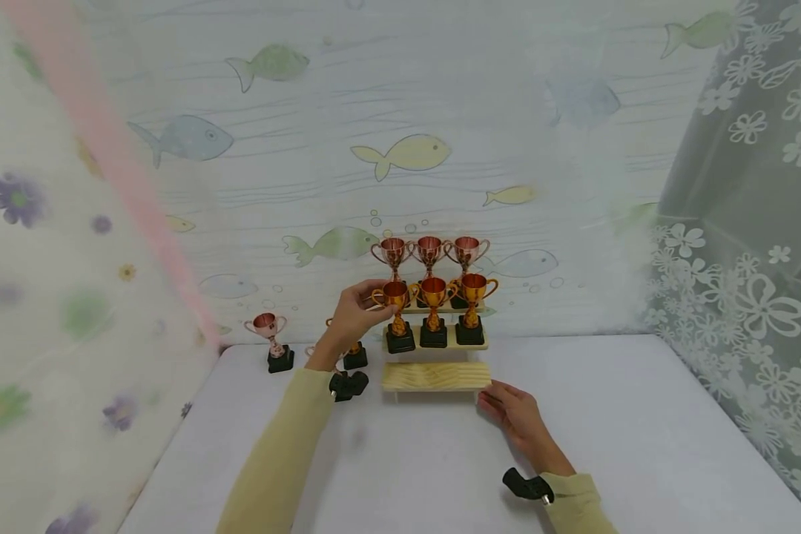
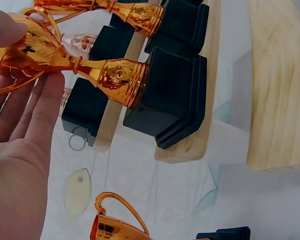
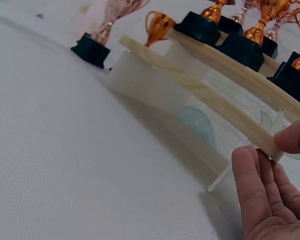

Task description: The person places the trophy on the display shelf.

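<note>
My left hand [image 1: 355, 317] grips the cup of a small gold trophy [image 2: 114, 77], thumb on one side and fingers on the other. The trophy's black base [image 1: 400, 340] stands at the left end of the middle shelf [image 2: 182, 154]. With my right hand [image 1: 517, 415] I pinch the right end of the bare bottom shelf [image 1: 436, 377], thumb above and fingers below. Two more gold trophies [image 1: 434, 293] stand beside the held one. Behind them, three rose-gold trophies [image 1: 429, 251] line the top shelf, their lower parts partly hidden.
Left of the stand, a rose-gold trophy [image 1: 267, 326] and a gold trophy [image 1: 356, 356] stand on the white table [image 1: 414, 460]. My left forearm partly hides the gold one and another pinkish trophy. A fish-patterned curtain [image 1: 400, 193] hangs close behind the stand.
</note>
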{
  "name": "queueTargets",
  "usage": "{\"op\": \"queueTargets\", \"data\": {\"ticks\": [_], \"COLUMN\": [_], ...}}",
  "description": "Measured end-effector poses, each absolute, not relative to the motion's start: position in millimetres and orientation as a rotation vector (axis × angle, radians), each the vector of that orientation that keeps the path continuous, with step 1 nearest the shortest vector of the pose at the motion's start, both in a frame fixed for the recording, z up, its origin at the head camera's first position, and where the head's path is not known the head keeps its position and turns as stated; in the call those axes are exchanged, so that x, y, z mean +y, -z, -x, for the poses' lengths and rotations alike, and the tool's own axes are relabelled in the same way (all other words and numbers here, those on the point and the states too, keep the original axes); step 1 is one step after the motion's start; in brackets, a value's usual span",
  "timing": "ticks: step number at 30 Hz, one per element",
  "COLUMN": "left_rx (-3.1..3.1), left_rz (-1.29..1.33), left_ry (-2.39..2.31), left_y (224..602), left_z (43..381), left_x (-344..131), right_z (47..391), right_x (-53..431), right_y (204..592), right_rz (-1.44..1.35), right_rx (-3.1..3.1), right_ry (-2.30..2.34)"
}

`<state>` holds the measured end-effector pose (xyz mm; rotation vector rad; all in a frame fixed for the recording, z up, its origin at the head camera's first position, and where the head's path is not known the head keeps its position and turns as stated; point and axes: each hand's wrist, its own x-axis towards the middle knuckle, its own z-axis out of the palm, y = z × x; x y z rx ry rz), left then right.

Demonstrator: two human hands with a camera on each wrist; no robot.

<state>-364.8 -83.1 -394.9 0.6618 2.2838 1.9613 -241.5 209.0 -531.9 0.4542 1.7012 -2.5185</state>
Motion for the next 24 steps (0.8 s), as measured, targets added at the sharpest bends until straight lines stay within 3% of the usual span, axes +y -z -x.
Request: {"op": "queueTargets", "data": {"ticks": [24], "left_rx": [2.265], "left_rz": [-0.651], "left_ry": [-1.937], "left_y": [393.2], "left_z": [372.0], "left_x": [-80.8], "right_z": [241.5], "right_x": [207.9], "right_y": [533.4], "right_rz": [-0.471], "right_rx": [1.724], "right_ry": [2.503]}}
